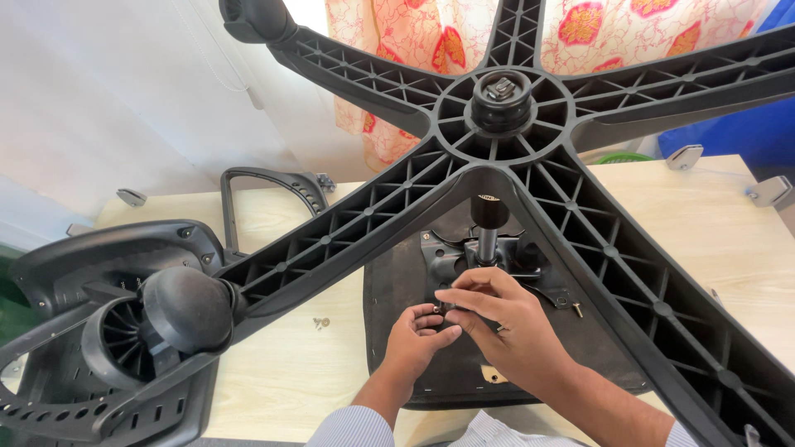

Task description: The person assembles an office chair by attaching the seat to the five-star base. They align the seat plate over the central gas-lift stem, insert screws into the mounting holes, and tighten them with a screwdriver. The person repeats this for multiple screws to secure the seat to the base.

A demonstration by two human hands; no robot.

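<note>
Left hand (418, 335) and right hand (497, 319) meet, fingers pinched together on a small fastener (445, 308) at the seat plate (464, 257); chair base (497, 108) looms above them.

Bright, even daylight, apparently from behind the patterned curtain (464, 41) at top. White wall (108, 108) near overexposed. Soft shadows under the chair base (497, 116) across the pale table (704, 223). Wide-angle stretch at frame edges; near caster (186, 310) slightly soft. Centre sharp; mild glare on black plastic.
</note>
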